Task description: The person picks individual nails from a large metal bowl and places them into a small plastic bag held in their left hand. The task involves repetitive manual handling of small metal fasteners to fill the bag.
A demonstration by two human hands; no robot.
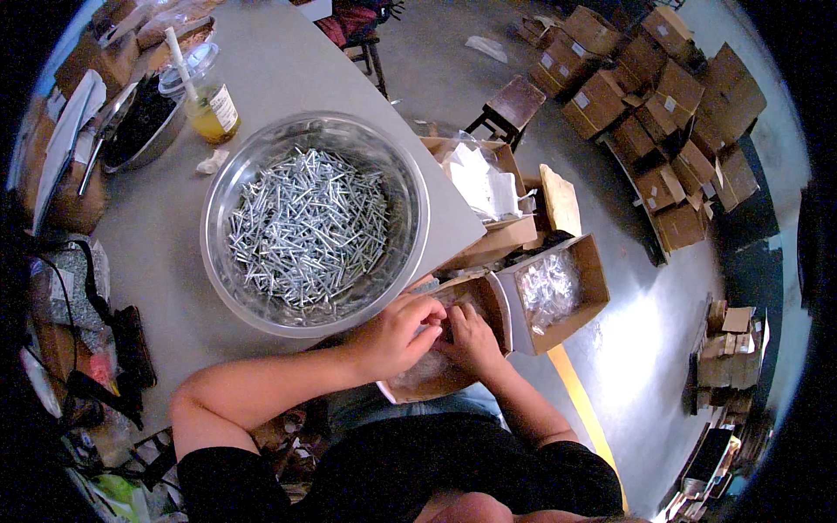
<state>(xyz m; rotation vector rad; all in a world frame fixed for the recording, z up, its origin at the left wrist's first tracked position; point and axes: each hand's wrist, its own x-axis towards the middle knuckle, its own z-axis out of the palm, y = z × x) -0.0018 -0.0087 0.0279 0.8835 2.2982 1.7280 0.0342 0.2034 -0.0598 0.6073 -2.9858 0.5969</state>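
Observation:
My left hand (403, 329) and my right hand (473, 342) are close together over an open cardboard box (501, 307) at my lap. Thumb and fingers of the left are drawn into a pinch; whatever is between them is too small to tell. The right hand's fingers curl down into the box, hiding what they grip. Clear plastic pieces (420, 373) lie inside it. Just beyond my left hand, a large round steel bowl (228, 305) full of loose silvery screws or nails (309, 227) stands on the grey table.
Right of my lap, another carton (595, 307) holds clear plastic bags (549, 288). Behind it stands a box with white paper (481, 187). A drink cup with a straw (212, 109) sits beyond the bowl. Stacked cartons (663, 113) and a stool (516, 100) are farther off.

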